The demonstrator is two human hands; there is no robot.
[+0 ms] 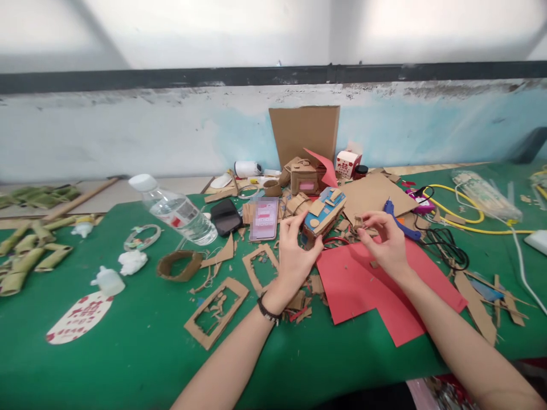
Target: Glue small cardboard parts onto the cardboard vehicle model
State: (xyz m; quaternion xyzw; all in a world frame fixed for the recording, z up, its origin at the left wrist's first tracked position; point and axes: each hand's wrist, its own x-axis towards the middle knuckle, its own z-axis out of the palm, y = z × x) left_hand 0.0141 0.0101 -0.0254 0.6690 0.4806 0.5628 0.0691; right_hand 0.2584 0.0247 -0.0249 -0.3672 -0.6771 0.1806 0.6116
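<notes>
My left hand [296,253] grips a small cardboard box model [323,212] by its near end, thumb on one side and fingers on the other. The model's top is blue, with strips and rounded bits of cardboard on it. To its right, my right hand [388,245] is closed in a pinch on a small cardboard scrap [358,222], above red paper [354,279]. A blue glue gun [399,221] lies just beyond the right hand. Near my left wrist are two cardboard frames, one of them the nearer frame [216,312].
A water bottle [175,210], a black case [226,217] and a phone [264,219] lie to the left. At the back stand a cardboard house model [304,177] and a brown sheet [305,134]. Yellow hose [474,218] and black cable [448,247] run along the right.
</notes>
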